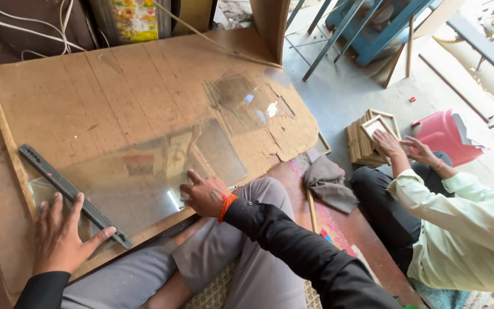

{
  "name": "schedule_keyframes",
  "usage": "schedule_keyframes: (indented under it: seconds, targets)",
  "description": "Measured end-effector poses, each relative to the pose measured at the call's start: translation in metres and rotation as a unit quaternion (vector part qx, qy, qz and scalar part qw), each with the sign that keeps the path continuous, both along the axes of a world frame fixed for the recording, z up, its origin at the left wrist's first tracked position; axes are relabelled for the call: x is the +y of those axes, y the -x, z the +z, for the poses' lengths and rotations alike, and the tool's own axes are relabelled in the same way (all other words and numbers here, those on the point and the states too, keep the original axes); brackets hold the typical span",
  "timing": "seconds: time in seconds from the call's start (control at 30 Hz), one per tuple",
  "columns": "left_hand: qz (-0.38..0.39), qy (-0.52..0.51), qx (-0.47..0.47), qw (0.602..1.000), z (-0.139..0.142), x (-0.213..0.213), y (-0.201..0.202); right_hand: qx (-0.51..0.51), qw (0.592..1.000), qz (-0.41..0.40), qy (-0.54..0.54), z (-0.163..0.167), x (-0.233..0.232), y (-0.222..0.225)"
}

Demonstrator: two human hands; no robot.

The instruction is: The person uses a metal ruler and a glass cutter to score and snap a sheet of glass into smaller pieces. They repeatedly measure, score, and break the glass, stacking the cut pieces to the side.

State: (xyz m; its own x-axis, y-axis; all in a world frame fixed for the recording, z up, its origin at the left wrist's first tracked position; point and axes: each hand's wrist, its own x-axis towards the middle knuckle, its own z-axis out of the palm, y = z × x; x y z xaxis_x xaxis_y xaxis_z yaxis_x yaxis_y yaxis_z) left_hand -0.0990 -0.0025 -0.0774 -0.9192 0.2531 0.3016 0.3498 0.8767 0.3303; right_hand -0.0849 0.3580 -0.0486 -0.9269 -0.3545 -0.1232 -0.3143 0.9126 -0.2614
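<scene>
Glass sheet [144, 177] lies flat on the board [87, 91], near its front edge, long axis running left-right along that edge and tilting up a bit toward the right. Its left end sits under a dark ruler [70, 191], which slants from upper left down toward the front edge. Left hand [61, 234] is spread flat, fingers pressing by the ruler's lower end, grip wide, holding nothing. Right hand [204, 194] rests on the sheet's right front corner; fingers bent, can't tell if it's pinching anything. More glass pieces [241, 100] sit by the board's chipped right edge. Plenty of bare board behind the sheet. Another person's hand [389, 143] rests on a frame stack [364, 137] off to the right.
</scene>
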Motion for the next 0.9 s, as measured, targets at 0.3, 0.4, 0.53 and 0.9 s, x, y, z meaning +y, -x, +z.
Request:
schedule_keyframes:
  seconds: [0.3, 0.4, 0.53, 0.9]
  targets:
    - [-0.158, -0.071, -0.067, 0.983, -0.028, 0.001, 0.019, 0.078, 0.953, 0.209, -0.203, -0.033, -0.014, 0.019]
    - [-0.129, -0.032, -0.094, 0.987, -0.034, -0.007, 0.016, 0.005, 0.998, -0.018, -0.052, -0.018, -0.025, 0.008]
    - [-0.107, -0.007, -0.127, 0.986, -0.034, -0.010, 0.015, 0.038, 0.999, -0.001, -0.004, 0.005, -0.030, 0.000]
    - [-0.092, 0.034, -0.138, 0.986, -0.022, -0.003, 0.006, 0.177, 0.977, -0.059, 0.103, 0.040, 0.020, -0.035]
